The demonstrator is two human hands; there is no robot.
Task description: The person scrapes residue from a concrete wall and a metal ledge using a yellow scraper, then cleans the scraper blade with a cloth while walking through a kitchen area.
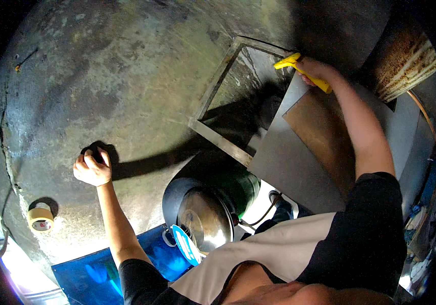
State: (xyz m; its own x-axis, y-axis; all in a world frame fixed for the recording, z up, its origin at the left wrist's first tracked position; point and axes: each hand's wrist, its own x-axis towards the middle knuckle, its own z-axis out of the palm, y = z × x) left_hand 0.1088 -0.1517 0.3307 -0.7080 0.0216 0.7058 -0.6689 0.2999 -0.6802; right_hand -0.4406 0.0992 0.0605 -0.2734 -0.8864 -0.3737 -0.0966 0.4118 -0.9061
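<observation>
My right hand (313, 70) grips a yellow plastic scraper-like tool (287, 61) with a T-shaped head. That head is at the upper right corner of a metal-framed rectangular opening or pane (221, 143), whose inner surface looks streaked and partly shadowed. My left hand (92, 166) is out to the left over a stained grey wall-like surface (137, 76). Its fingers are curled around a dark area; whether that is an object or shadow I cannot tell. Below and left of it, a roll of masking tape (41, 219) rests against the same surface.
Under my right arm a flat metal-looking sheet (290, 164) overlaps the frame. A bristly brush or broom head (408, 70) is at the upper right. Near my body are a shiny round metal object (204, 217), a blue disc (185, 244) bearing writing, and a blue panel (84, 272).
</observation>
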